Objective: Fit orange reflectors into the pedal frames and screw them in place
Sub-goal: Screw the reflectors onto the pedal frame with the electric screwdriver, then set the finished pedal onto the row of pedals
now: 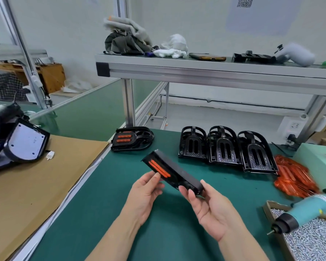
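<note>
The left hand (146, 193) and right hand (211, 210) each grip one end of a black plastic pedal frame (177, 173) above the mat, tilting its two orange reflector strips (159, 168) into view, probably for checking. A teal electric screwdriver (309, 210) rests on the cardboard box of silver screws (309, 240), handy to the right. Beyond lie loose orange reflectors (294, 176) and three empty black frames (226, 147).

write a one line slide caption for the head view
Left hand and right hand hold a pedal frame with orange reflectors fitted; three empty frames stand beyond.
</note>
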The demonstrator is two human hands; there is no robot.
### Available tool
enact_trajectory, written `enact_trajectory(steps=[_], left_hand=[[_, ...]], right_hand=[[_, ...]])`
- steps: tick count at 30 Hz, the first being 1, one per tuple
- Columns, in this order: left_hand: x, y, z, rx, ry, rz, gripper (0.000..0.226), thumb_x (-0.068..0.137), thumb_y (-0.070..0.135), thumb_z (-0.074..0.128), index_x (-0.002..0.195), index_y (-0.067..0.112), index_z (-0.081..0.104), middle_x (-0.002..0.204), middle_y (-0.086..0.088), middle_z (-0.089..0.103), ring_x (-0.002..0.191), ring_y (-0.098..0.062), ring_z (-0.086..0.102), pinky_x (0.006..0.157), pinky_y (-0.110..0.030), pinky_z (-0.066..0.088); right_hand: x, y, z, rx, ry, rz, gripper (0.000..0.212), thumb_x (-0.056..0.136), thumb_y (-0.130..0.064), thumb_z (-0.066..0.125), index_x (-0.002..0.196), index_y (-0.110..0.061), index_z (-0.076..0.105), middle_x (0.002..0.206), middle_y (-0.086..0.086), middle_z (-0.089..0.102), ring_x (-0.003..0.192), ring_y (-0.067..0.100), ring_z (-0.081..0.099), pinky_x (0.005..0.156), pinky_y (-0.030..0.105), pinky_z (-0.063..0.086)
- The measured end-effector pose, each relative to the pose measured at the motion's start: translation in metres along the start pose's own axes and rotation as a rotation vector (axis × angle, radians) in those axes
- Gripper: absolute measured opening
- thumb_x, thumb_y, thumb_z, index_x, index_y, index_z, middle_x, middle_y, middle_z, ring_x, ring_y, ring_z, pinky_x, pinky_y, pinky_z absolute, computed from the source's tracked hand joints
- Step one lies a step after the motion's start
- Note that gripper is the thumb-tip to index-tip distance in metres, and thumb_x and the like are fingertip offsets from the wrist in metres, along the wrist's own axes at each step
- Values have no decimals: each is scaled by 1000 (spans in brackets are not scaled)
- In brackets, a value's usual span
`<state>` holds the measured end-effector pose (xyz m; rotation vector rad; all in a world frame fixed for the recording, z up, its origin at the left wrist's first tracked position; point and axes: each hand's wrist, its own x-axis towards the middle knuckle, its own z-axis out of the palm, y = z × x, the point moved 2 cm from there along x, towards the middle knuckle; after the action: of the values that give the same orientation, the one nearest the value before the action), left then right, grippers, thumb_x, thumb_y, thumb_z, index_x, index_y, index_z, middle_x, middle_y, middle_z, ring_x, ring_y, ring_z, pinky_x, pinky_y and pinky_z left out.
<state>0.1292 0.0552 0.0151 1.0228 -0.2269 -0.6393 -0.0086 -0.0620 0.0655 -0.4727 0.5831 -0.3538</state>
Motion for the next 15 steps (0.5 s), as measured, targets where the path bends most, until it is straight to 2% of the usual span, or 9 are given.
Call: enact_trajectory(steps=[2,4,5,7,9,11,13,15], left_hand=[[4,2,-2,69,30,55,11,94,7,61,92,7,71,85,-7,71,69,-14,63,63,-20,53],[13,3,-3,173,131,84,12,97,2,57,93,-2,68,83,-14,71,71,-21,66,65,-24,56],[19,4,-4,216,217,88,12,97,1,56,91,-5,65,79,-16,71,68,-23,68,63,-25,57],[34,8,-5,223,381,86,16,96,0,55,81,-3,59,62,-10,69,55,-18,67,54,-21,55],[50,16,-8,135,499,50,17,93,-2,51,77,-2,56,50,-6,64,44,-15,64,47,-19,53],[68,25,-15,66,583,4,14,92,-1,49,79,-3,55,48,-7,63,42,-15,65,43,-18,50],[81,36,-20,22,643,-27,9,94,2,51,90,-4,56,55,-11,68,48,-18,69,42,-20,51],[94,43,-30,-52,677,-41,12,96,2,50,106,-4,55,78,-14,72,70,-26,75,44,-24,54]], right_hand=[[6,6,2,-2,-26,6,32,104,-18,51,111,12,56,100,33,71,76,41,75,47,25,58],[13,15,3,-25,-78,24,48,105,-32,46,117,14,55,109,34,69,76,37,75,46,24,57],[17,20,3,-74,-99,28,54,106,-40,41,121,10,55,110,34,69,73,33,75,46,23,57],[25,34,1,-256,-61,-35,50,107,-48,32,125,-7,54,105,29,72,65,27,72,46,25,55],[32,45,-1,-452,7,-194,35,108,-40,33,123,-17,54,98,21,73,61,23,68,48,26,53],[35,53,-2,-653,8,-364,23,108,-27,40,118,-22,60,92,14,69,60,20,65,50,28,51],[35,58,-3,-855,-3,-476,19,105,-17,48,112,-28,63,85,4,70,60,17,64,53,28,49],[34,61,-4,-988,5,-532,23,101,-11,52,107,-30,62,84,-3,70,60,13,64,57,27,48]])
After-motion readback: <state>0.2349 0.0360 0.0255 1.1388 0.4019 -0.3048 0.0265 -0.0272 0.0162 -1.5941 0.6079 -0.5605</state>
